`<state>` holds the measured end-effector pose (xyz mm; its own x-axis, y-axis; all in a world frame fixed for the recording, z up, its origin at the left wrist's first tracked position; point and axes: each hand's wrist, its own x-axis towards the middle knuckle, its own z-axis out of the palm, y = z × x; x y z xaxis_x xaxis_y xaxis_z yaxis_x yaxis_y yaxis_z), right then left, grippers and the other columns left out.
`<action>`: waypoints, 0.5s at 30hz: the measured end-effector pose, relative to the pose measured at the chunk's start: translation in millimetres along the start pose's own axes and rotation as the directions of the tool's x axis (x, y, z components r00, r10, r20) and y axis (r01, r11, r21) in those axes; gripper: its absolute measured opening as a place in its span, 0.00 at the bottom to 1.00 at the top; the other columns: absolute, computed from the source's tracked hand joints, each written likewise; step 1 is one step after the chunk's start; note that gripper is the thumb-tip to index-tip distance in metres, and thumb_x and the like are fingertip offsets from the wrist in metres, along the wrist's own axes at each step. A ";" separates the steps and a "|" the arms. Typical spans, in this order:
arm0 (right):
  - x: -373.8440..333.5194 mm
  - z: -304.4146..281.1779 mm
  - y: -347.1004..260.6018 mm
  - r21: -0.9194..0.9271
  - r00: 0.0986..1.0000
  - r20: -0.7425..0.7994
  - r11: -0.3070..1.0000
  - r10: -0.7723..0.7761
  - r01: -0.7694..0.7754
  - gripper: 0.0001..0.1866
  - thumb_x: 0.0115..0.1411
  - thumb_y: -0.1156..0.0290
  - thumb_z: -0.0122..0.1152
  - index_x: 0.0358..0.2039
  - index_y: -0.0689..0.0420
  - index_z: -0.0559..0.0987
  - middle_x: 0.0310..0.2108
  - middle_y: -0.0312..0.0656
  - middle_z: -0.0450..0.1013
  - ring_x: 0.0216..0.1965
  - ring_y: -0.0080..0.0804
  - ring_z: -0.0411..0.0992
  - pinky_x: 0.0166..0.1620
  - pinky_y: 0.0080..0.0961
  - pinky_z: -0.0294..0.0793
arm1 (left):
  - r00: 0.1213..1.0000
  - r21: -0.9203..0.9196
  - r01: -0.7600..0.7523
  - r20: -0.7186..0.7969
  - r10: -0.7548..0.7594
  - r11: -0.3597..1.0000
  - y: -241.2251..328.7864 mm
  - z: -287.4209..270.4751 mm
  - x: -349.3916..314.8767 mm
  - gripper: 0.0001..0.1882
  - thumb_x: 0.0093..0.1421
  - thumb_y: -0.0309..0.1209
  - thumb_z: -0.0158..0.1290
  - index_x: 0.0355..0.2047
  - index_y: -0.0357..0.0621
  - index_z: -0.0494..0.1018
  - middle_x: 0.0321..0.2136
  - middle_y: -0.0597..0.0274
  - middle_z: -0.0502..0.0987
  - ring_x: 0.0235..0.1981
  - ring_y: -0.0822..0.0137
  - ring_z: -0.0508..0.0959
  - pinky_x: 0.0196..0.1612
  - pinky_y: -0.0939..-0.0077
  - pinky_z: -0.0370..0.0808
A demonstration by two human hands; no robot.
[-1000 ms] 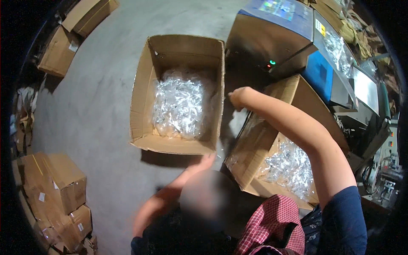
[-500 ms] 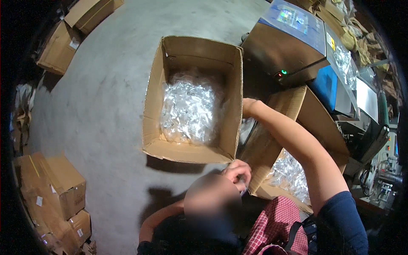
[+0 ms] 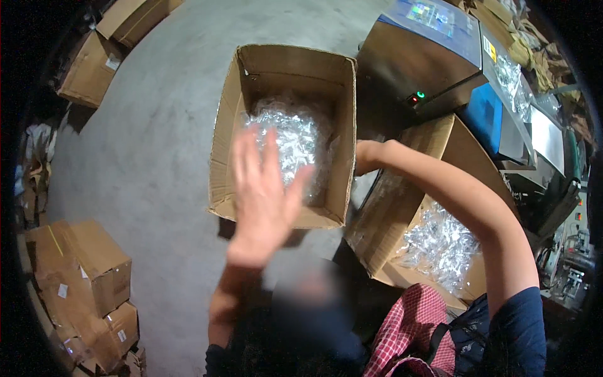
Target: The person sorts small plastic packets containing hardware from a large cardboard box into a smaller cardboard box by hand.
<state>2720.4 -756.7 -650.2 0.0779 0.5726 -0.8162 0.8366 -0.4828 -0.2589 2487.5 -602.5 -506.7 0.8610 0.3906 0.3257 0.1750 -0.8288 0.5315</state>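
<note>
An open cardboard box [image 3: 221, 164] stands in the middle, with crumpled clear plastic packets [image 3: 295, 135] lying on its bottom. My left hand [image 3: 260, 201] reaches over the near wall of this box, fingers spread and holding nothing; it is a little smeared by motion. Against the outside of the right wall is my right hand [image 3: 369, 156], its fingers hidden beside or behind the cardboard, so their grip cannot be made out. Below my right forearm, a second open cardboard box [image 3: 402, 188] sits tilted, with more shiny clear packets [image 3: 443, 245] inside.
A metal machine [image 3: 421, 69] with a blue top and small lit buttons stands at the far right. Stacked cartons [image 3: 94, 270] are at the near left, and more cartons [image 3: 94, 66] at the far left. Grey concrete floor [image 3: 157, 144] lies left of the middle box.
My left hand has left the near right corner of the middle box, moved left and opened over its near wall. My right hand stays at the right wall.
</note>
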 end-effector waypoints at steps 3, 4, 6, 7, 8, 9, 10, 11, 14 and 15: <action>47.0 15.8 -38.4 -0.137 0.995 -0.019 0.986 -0.093 0.089 0.21 0.50 0.67 0.66 0.45 0.57 0.78 0.44 0.49 0.77 0.47 0.45 0.74 0.48 0.35 0.74 | 0.960 -0.096 -0.003 0.278 0.030 0.995 30.2 10.8 -44.4 0.36 0.62 0.53 0.50 0.61 0.39 0.61 0.47 0.43 0.74 0.42 0.47 0.76 0.46 0.58 0.74; 56.1 25.7 -40.3 -0.182 0.996 -0.039 0.980 -0.085 0.077 0.20 0.50 0.67 0.66 0.44 0.57 0.79 0.43 0.49 0.77 0.47 0.44 0.75 0.47 0.35 0.74 | 0.949 -0.053 -0.146 0.275 0.155 0.988 38.4 23.7 -55.4 0.37 0.61 0.52 0.52 0.61 0.35 0.62 0.45 0.45 0.76 0.34 0.56 0.78 0.40 0.68 0.75; 65.0 42.7 -36.6 -0.248 0.995 -0.069 0.968 -0.070 0.051 0.18 0.50 0.67 0.66 0.42 0.57 0.80 0.42 0.48 0.77 0.46 0.43 0.75 0.47 0.36 0.75 | 0.940 0.121 -0.308 0.189 0.283 0.944 50.9 39.1 -67.1 0.37 0.57 0.41 0.55 0.62 0.31 0.60 0.44 0.47 0.77 0.28 0.65 0.77 0.34 0.76 0.73; 65.7 47.5 -31.2 -0.272 0.994 -0.084 0.961 -0.062 0.037 0.17 0.50 0.67 0.66 0.41 0.56 0.80 0.42 0.47 0.78 0.46 0.43 0.76 0.46 0.36 0.76 | 0.935 0.112 -0.332 0.168 0.312 0.936 48.8 41.9 -67.5 0.37 0.55 0.38 0.55 0.62 0.30 0.60 0.42 0.48 0.77 0.27 0.66 0.77 0.33 0.77 0.72; 63.2 45.8 -27.0 -0.285 0.994 -0.097 0.958 -0.059 0.029 0.17 0.50 0.67 0.66 0.41 0.56 0.81 0.42 0.47 0.78 0.45 0.43 0.76 0.46 0.36 0.76 | 0.929 0.106 -0.355 0.147 0.339 0.929 44.3 42.3 -65.0 0.38 0.52 0.35 0.55 0.61 0.28 0.60 0.41 0.48 0.78 0.26 0.67 0.76 0.32 0.77 0.72; 58.0 43.4 -19.8 -0.294 0.992 -0.114 0.955 -0.061 0.025 0.16 0.50 0.67 0.66 0.40 0.56 0.81 0.41 0.46 0.78 0.45 0.42 0.77 0.46 0.36 0.77 | 0.922 0.099 -0.380 0.125 0.368 0.920 40.8 41.9 -63.3 0.38 0.50 0.31 0.55 0.61 0.27 0.60 0.39 0.48 0.78 0.25 0.68 0.76 0.32 0.78 0.71; 50.9 40.9 -11.3 -0.292 0.990 -0.132 0.956 -0.056 0.015 0.15 0.49 0.67 0.66 0.39 0.56 0.82 0.41 0.46 0.79 0.45 0.42 0.77 0.45 0.37 0.77 | 0.911 0.061 -0.401 0.130 0.391 0.914 37.8 40.2 -63.4 0.38 0.48 0.29 0.53 0.61 0.27 0.60 0.38 0.49 0.79 0.25 0.68 0.75 0.31 0.78 0.71; 41.2 33.1 -7.5 -0.296 0.985 -0.162 0.955 -0.053 0.003 0.14 0.49 0.67 0.66 0.38 0.55 0.82 0.41 0.45 0.79 0.44 0.41 0.77 0.45 0.37 0.77 | 0.900 0.033 -0.422 0.135 0.414 0.906 32.8 34.7 -62.2 0.38 0.47 0.28 0.52 0.61 0.26 0.61 0.36 0.49 0.79 0.24 0.68 0.74 0.31 0.78 0.71; -40.7 -38.1 -60.5 -0.126 0.965 -0.189 0.970 0.181 -0.206 0.11 0.48 0.68 0.65 0.34 0.58 0.83 0.35 0.47 0.80 0.39 0.41 0.79 0.40 0.38 0.79 | 0.891 -0.071 -0.415 0.168 0.421 0.907 12.0 18.0 -72.4 0.38 0.45 0.25 0.53 0.59 0.23 0.62 0.28 0.54 0.78 0.20 0.67 0.71 0.28 0.78 0.69; -76.5 -55.8 -47.3 0.135 0.948 -0.082 0.946 0.306 -0.294 0.10 0.48 0.71 0.64 0.31 0.61 0.81 0.30 0.51 0.79 0.31 0.42 0.80 0.33 0.37 0.80 | 0.879 -0.136 -0.420 0.185 0.440 0.897 18.7 13.9 -68.7 0.39 0.45 0.25 0.53 0.60 0.23 0.61 0.26 0.55 0.78 0.20 0.67 0.71 0.28 0.78 0.69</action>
<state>2705.1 -740.7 -546.7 0.3746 0.4496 -0.8109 0.6957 -0.7144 -0.0748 2438.2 -650.4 -530.0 0.9220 -0.0951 0.3754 -0.2696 -0.8534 0.4460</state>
